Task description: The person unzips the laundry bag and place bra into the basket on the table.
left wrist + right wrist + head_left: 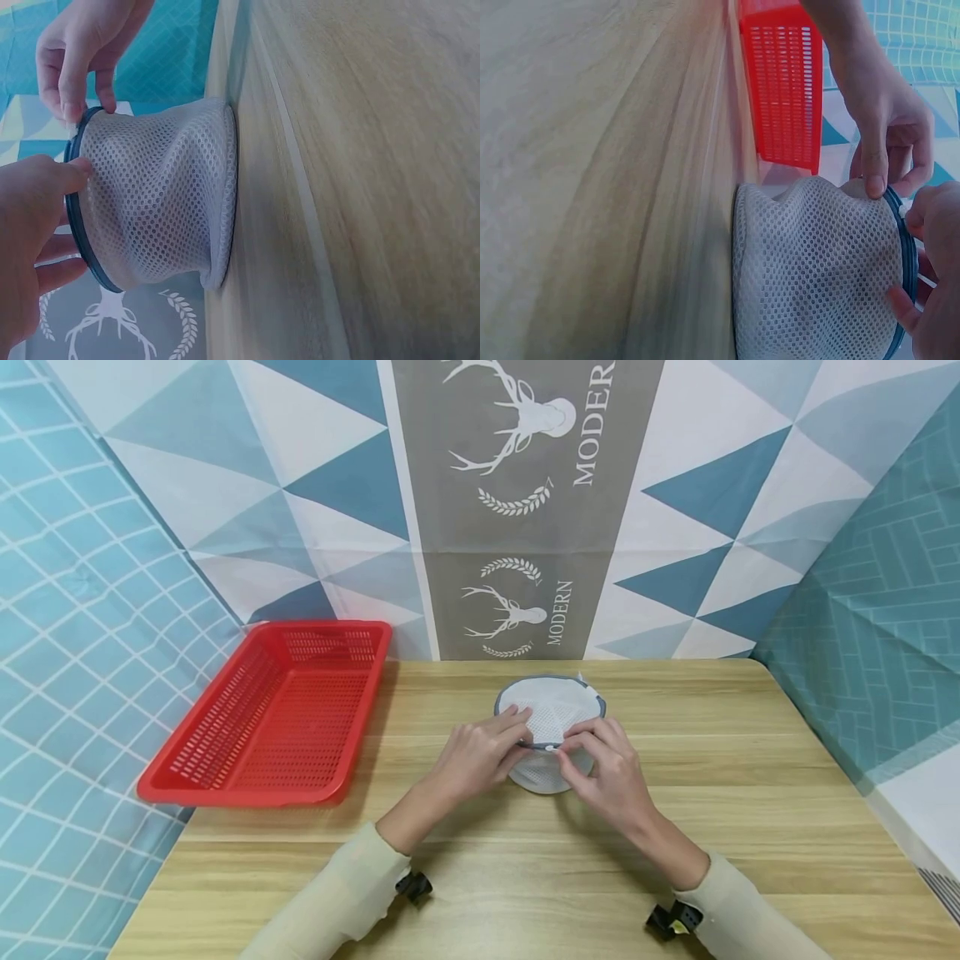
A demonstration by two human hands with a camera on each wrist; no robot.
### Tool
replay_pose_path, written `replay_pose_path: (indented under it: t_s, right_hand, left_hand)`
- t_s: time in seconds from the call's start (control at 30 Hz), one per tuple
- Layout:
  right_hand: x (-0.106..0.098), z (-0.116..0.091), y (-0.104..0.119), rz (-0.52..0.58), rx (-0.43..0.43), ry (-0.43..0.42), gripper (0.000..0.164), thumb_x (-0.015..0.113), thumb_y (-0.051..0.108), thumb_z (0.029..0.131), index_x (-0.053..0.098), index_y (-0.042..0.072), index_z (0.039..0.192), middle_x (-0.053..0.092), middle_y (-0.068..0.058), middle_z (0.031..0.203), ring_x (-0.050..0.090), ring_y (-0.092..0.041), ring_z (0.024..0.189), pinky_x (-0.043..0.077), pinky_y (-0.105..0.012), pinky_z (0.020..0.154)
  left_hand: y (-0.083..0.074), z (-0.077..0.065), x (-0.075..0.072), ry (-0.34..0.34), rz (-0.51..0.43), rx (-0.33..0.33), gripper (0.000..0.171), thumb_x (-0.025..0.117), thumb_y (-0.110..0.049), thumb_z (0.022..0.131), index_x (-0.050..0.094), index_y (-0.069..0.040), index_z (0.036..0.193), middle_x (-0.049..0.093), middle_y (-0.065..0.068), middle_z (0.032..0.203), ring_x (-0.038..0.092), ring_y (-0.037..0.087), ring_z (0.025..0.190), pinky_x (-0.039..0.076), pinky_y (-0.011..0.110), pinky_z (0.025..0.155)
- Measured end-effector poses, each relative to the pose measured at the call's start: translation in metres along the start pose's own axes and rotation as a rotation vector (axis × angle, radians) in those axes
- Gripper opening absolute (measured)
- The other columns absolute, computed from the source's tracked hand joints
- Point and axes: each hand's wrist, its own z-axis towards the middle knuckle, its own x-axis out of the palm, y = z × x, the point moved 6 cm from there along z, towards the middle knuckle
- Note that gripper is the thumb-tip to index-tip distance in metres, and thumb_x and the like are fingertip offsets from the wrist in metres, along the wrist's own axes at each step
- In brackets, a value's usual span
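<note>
A white mesh laundry bag (551, 714), round with a dark blue zipper rim, stands upright on the table in front of me. Its honeycomb mesh side (154, 187) is slightly creased in the left wrist view. My left hand (483, 750) pinches the rim at the near left, thumb on the outer mesh and fingers over the top. Close beside it, my right hand (609, 768) pinches the rim by a small white zipper pull (551, 747). In the right wrist view both hands meet at the zipper edge (906, 247).
A red perforated plastic basket (300, 727) sits at the table's left side. The wooden table (750, 777) backs onto a patterned cloth wall (517, 527), with tile-patterned cloth on both sides. Each sleeve carries a small black wrist camera (414, 887).
</note>
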Motion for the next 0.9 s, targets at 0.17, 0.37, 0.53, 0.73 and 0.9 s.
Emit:
replay_pose_path:
  t_s: [0.17,0.37,0.53,0.73,0.9]
  right_hand:
    - [0.0002,0.0021,0.0019,-0.001,0.002,-0.002,0.013,0.086,-0.006,0.082,0.081,0.005,0.087,0.078,-0.009,0.100,0.065,-0.028,0.100,0.050,-0.028,0.089]
    - [0.0017,-0.0001,0.0020,-0.001,0.010,0.017,0.013,0.087,-0.005,0.082,0.080,0.006,0.085,0.077,-0.009,0.100,0.065,-0.028,0.100,0.049,-0.025,0.088]
    - [0.0017,-0.0019,0.0000,0.000,0.009,0.015,0.013,0.085,-0.005,0.082,0.079,0.006,0.084,0.078,-0.009,0.100,0.065,-0.028,0.100,0.050,-0.027,0.088]
    - [0.0006,-0.0034,-0.0023,0.005,0.000,-0.003,0.012,0.082,-0.006,0.081,0.079,0.005,0.085,0.079,-0.010,0.099,0.067,-0.029,0.099,0.050,-0.028,0.088]
    - [0.0003,-0.0031,-0.0024,0.006,0.012,-0.003,0.010,0.084,-0.005,0.083,0.080,0.004,0.086,0.078,-0.010,0.099,0.066,-0.030,0.099,0.050,-0.027,0.090]
  left_hand:
    - [-0.0023,0.0031,-0.0023,-0.031,0.031,0.005,0.019,0.093,-0.030,0.094,0.081,-0.019,0.103,0.084,0.009,0.134,0.084,0.027,0.121,0.062,0.029,0.059]
    - [-0.0037,0.0032,-0.0007,-0.002,0.019,0.013,0.014,0.091,-0.028,0.095,0.080,-0.019,0.098,0.084,0.010,0.135,0.084,0.028,0.121,0.065,0.032,0.062]
    - [-0.0038,0.0027,0.0007,0.019,0.002,0.015,0.013,0.090,-0.024,0.097,0.078,-0.017,0.097,0.083,0.012,0.137,0.083,0.031,0.123,0.068,0.035,0.068]
    - [-0.0037,0.0029,0.0012,0.042,-0.027,0.015,0.014,0.088,-0.018,0.098,0.074,-0.014,0.096,0.080,0.015,0.140,0.081,0.034,0.127,0.071,0.039,0.084]
    - [-0.0030,0.0031,0.0010,0.043,-0.030,0.012,0.015,0.087,-0.016,0.098,0.072,-0.014,0.097,0.080,0.015,0.142,0.081,0.033,0.129,0.071,0.039,0.085]
